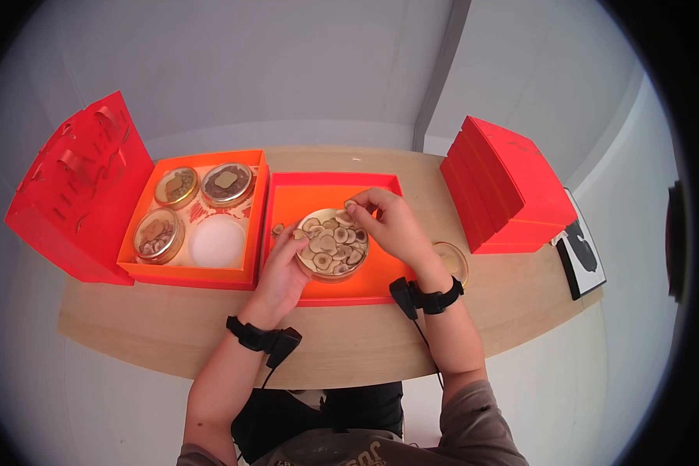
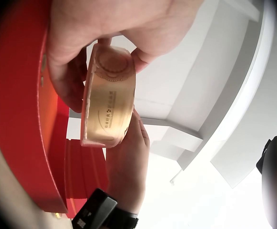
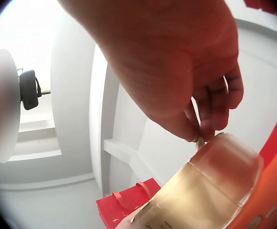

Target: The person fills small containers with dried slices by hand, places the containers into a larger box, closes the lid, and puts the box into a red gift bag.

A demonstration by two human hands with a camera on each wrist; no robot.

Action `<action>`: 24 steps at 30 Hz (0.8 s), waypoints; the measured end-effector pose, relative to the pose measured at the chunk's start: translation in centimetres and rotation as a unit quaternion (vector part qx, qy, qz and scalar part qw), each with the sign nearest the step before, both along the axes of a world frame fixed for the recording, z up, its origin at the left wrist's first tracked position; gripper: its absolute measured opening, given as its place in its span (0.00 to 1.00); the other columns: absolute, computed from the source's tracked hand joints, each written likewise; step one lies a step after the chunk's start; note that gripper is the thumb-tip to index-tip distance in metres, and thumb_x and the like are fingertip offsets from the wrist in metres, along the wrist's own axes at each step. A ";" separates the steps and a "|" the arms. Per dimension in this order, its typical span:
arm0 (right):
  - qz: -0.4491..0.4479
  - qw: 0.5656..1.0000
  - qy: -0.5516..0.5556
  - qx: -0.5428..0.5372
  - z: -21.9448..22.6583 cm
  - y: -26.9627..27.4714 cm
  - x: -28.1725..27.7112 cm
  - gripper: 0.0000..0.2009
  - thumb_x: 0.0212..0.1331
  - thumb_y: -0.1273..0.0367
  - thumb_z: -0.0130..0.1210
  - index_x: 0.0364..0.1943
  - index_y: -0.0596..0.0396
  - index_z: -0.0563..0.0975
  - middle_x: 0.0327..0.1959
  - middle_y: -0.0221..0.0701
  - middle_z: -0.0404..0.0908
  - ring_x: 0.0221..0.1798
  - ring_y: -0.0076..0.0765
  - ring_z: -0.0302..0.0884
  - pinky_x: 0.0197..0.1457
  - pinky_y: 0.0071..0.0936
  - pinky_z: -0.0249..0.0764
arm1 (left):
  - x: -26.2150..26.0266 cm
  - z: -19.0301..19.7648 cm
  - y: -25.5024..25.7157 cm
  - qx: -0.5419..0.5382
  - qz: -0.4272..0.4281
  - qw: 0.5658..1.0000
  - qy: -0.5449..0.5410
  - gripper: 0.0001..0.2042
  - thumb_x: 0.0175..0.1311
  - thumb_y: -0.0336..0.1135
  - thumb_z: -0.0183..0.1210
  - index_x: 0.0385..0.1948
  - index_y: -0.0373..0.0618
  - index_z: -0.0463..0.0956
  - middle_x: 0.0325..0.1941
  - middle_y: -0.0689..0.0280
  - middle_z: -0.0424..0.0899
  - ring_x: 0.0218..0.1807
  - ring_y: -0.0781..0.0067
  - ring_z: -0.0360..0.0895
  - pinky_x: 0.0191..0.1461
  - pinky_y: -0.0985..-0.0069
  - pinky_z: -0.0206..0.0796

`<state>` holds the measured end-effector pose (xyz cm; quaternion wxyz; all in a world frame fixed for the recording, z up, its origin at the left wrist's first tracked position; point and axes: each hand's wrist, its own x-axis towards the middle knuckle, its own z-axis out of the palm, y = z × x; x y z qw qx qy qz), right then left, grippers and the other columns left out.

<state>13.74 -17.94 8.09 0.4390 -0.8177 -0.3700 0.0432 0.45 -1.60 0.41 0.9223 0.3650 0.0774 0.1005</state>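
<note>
A round clear jar full of pale dried slices [image 1: 332, 247] is held tilted above an orange-lined red box lid or tray [image 1: 335, 299]. The left hand [image 1: 285, 273] grips the jar's side, fingers and thumb around it; in the left wrist view the jar's labelled wall [image 2: 109, 105] shows beside the left hand [image 2: 114, 24]. At the jar's far right rim the right hand [image 1: 392, 225] pinches one slice [image 1: 350, 203] between thumb and fingers. From the right wrist view, the right hand [image 3: 176, 71] is just above the jar [image 3: 200, 191], its fingertips on a thin slice edge [image 3: 200, 143].
An orange box [image 1: 124, 252] at left holds three lidded jars [image 1: 227, 184] and a white round recess [image 1: 217, 241]. A red bag [image 1: 78, 186] stands beyond it. At right are stacked red boxes [image 1: 512, 186], a black-framed item [image 1: 581, 252] and a round clear lid [image 1: 452, 262].
</note>
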 end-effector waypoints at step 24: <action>0.040 0.997 -0.065 0.012 -0.9 -0.3 0.7 0.10 0.66 0.67 0.62 0.43 0.59 0.85 0.40 0.37 0.81 0.43 0.41 0.81 0.47 0.35 0.78 | 0.0 0.1 -0.1 -0.002 0.002 1.000 0.000 0.17 0.74 0.33 0.48 0.62 0.46 0.65 0.65 0.61 0.73 0.68 0.64 0.73 0.69 0.58 0.69</action>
